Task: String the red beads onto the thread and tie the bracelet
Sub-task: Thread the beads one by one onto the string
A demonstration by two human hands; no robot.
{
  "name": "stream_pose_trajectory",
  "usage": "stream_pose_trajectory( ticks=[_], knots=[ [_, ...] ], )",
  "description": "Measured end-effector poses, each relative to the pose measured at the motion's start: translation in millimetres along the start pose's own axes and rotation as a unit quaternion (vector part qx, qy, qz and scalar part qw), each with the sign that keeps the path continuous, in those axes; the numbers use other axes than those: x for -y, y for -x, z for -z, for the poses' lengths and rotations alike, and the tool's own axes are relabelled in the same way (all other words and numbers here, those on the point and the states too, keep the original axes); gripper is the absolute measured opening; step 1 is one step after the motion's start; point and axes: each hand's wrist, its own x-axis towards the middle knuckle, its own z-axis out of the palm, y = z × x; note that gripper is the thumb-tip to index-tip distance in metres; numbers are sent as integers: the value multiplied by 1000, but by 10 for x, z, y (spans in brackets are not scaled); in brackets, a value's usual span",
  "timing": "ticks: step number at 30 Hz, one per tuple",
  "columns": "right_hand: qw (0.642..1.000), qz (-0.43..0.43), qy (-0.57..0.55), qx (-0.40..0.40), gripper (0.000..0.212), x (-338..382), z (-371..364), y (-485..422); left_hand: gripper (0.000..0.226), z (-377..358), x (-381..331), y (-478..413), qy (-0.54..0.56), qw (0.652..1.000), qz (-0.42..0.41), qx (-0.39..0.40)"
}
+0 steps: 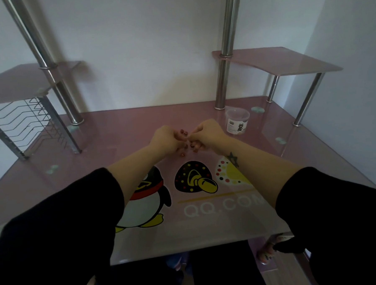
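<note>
Curling together, two grips: left grip (166, 139) holds red beads (183, 132), uncountable; right grip (208, 134) pinched, contents unclear.

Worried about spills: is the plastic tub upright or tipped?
Upright: the plastic tub stands on its base on the desk, rim up.

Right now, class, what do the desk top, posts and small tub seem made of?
Desk top: likely glossy pink glass; its surface shows reflections. Posts: polished metal, bright streaked sheen. Small tub: probably clear plastic, see-through wall.
</note>
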Motion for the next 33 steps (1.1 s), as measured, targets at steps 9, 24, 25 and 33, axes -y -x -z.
stream_pose_trajectory(
  ticks=[9, 24, 25, 33],
  knots=[
    [1000, 5, 18, -8, 12, -2, 5, 20, 16, -68, 22, -31, -109, 993, -33, 15],
    [997, 51, -3, -53, 13, 35, -114, -32, 14, 206, 154, 36, 412, 894, 172, 33],
    [997, 57, -3, -59, 12, 33, -123, -39, 12, 224, 161, 38, 452, 871, 188, 50],
    [990, 117, 4, -72, 17, 57, -176, -55, 11, 246, 224, 58, 571, 780, 229, 119]
  ],
)
